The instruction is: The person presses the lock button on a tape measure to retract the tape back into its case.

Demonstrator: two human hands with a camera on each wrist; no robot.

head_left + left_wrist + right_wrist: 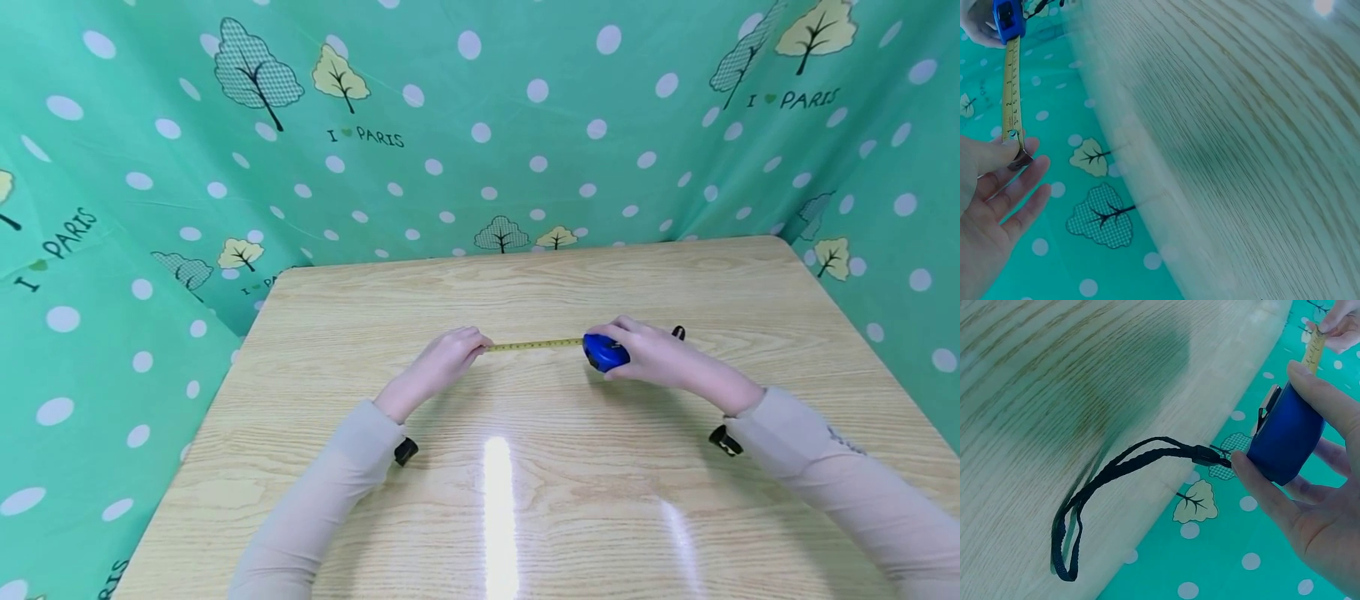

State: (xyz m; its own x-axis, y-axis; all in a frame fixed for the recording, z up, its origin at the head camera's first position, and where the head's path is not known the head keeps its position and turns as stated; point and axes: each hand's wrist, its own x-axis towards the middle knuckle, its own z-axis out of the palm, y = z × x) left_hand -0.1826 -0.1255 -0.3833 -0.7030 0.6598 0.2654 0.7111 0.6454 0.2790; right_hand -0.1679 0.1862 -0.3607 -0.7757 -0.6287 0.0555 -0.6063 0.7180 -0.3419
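A blue tape measure point(604, 353) is gripped in my right hand point(651, 354), the fingers and thumb around its case. From the case a yellow blade point(534, 344) stretches left to my left hand point(452, 357). In the left wrist view, the left thumb and fingers pinch the blade near its metal end hook point(1020, 160). The right wrist view shows the blue case point(1287, 428) between thumb and fingers, with a black wrist strap point(1141, 456) trailing from it. Both hands are held over the table, with the blade drawn straight between them.
The wood-grain table point(360, 300) spreads beneath both arms, with a bright light reflection on its near part. A green dotted cloth point(450, 150) with tree prints hangs behind it and at both sides. Black straps show below both sleeves.
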